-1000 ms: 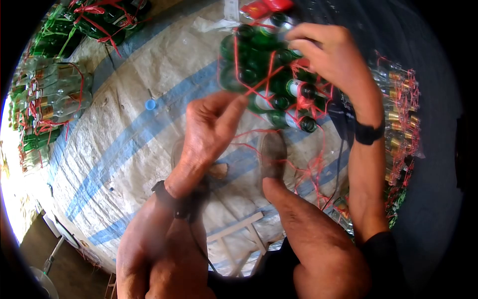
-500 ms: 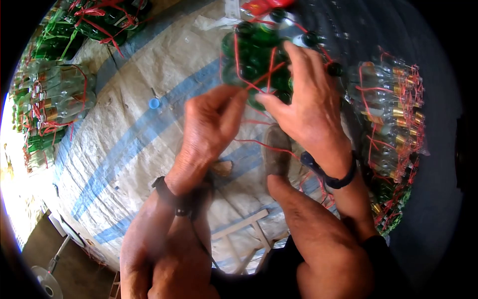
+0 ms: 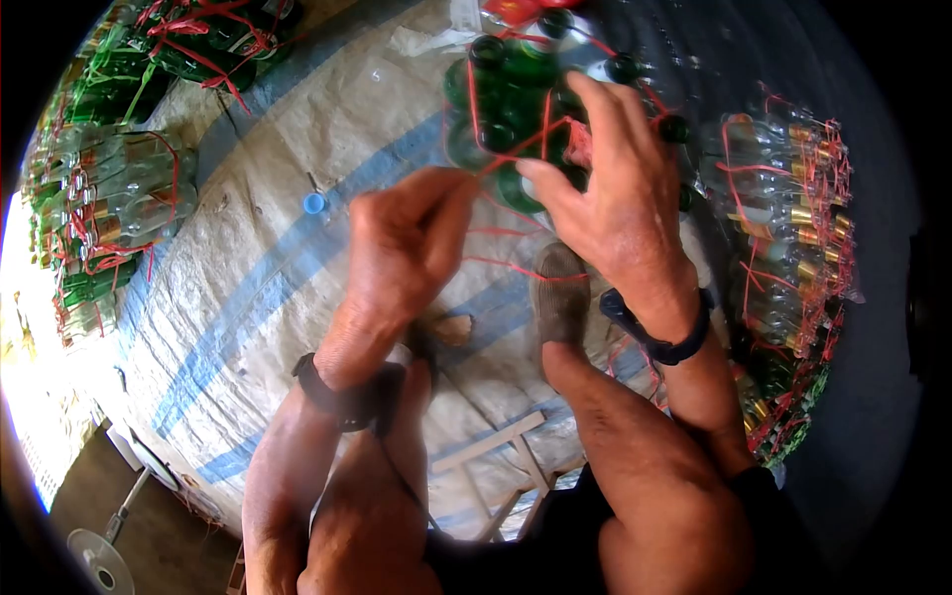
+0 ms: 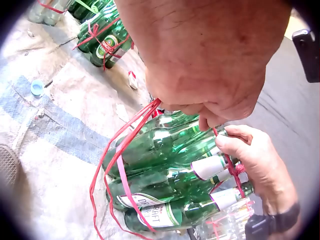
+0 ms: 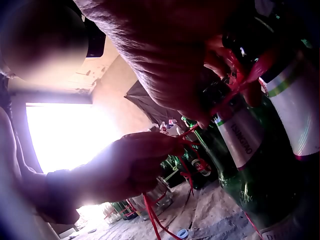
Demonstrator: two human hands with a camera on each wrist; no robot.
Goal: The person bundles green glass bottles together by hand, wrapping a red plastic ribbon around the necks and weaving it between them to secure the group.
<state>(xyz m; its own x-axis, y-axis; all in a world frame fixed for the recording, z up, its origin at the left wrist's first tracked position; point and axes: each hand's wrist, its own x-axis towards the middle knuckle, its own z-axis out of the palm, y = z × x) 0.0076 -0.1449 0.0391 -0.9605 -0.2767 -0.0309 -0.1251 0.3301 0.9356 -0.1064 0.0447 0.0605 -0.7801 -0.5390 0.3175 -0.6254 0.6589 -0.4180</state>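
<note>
A bundle of green glass beer bottles (image 3: 516,94) is wrapped in red plastic string (image 4: 132,131). White labels on them read DRAFT in the left wrist view and TSINGTAO in the right wrist view. My left hand (image 3: 412,233) grips the string in curled fingers at the near side of the bundle, pulling one strand taut; loose strands hang below it. My right hand (image 3: 630,188) reaches over the bottle necks, thumb and fingers bent around them beside a red knot (image 4: 240,168). Its fingertips are partly hidden among the necks in the head view.
Tied clear bottles (image 3: 773,218) stand to the right. More green bottles (image 3: 213,45) and clear bottles (image 3: 139,183) lie at the left. A blue cap (image 3: 314,203) lies on the striped sheet (image 3: 268,288). A shoe (image 3: 560,297) is close below the bundle.
My right hand came down and left from the far side of the bundle onto the bottle necks and stayed there. My left hand keeps the string and has shifted slightly left.
</note>
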